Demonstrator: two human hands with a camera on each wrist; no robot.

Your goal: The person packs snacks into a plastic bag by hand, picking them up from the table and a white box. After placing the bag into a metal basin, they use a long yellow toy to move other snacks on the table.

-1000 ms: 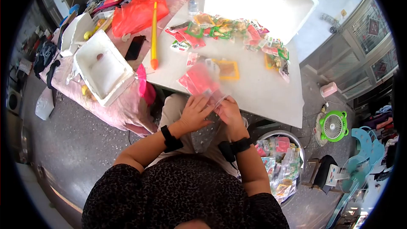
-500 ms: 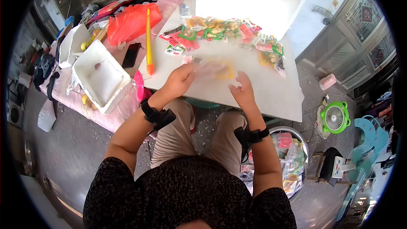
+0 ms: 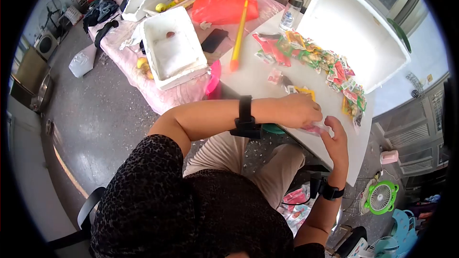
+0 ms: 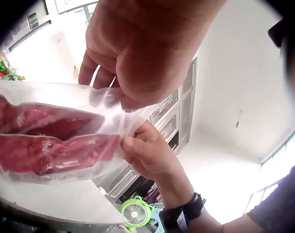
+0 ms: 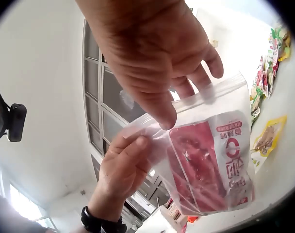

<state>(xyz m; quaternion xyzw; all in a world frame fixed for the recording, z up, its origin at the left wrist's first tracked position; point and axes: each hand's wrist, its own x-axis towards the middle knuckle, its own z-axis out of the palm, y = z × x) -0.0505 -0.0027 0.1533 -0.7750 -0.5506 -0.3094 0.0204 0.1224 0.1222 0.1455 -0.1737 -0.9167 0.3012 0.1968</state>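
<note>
A clear zip bag holds red packets, two of them visible in the left wrist view. White and red print shows on one packet in the right wrist view. My left hand grips the bag near its top edge, over the table's front edge. Close beside it, my right hand pinches the same edge between thumb and fingers. The left hand's thumb lies on the bag's corner in the right wrist view. From the head view, the hands mostly cover the bag.
Small colourful packets lie in a curved row before a white foam box. A yellow packet lies near the bag. Left of these are a bottle, a yellow stick, a phone and another foam box.
The head view has turned. The right hand, apart and empty half a second ago, now holds the bag with the left. Both hands have come together at the table's front edge.
</note>
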